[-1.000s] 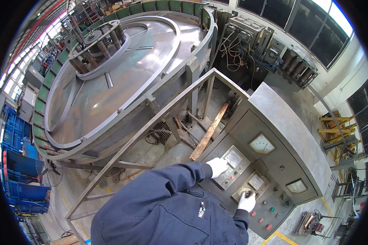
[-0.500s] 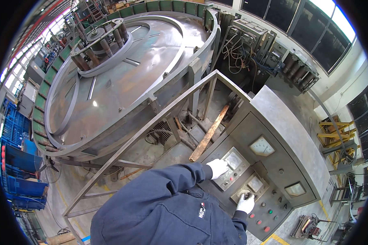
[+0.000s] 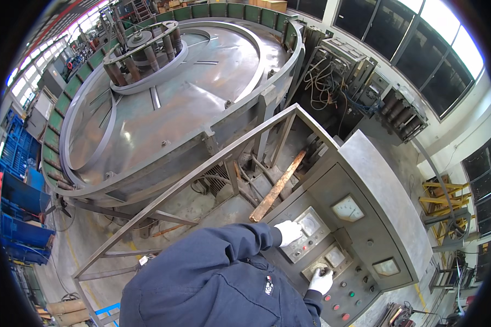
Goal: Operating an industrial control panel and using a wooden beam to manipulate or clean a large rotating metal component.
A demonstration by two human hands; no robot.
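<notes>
Both my hands wear white gloves and are at a grey control console [image 3: 390, 191]. My left hand [image 3: 289, 232] is closed at the left side of the upper meter panel [image 3: 317, 240]; what its fingers touch is hidden. Lower down, my right hand [image 3: 321, 281] pinches a dark knob [image 3: 322, 268] beside the meter of the lower panel [image 3: 338, 255]. Red and green push buttons [image 3: 352, 294] lie to the right of and below this hand. Dark blue sleeves [image 3: 251, 240] cover my arms.
A large round metal turntable [image 3: 191, 103] with pale rings and a roller frame [image 3: 147, 54] fills the far left, inside a green-sided rim. An angle-iron railing [image 3: 202, 185] stands between it and me. A wooden plank [image 3: 278, 188] leans behind the console. Yellow stands [image 3: 444, 201] are at right.
The turntable's slotted plate has turned counterclockwise in the picture. The whole view has shifted slightly. Both hands remain at the same panels, the right still on the knob.
</notes>
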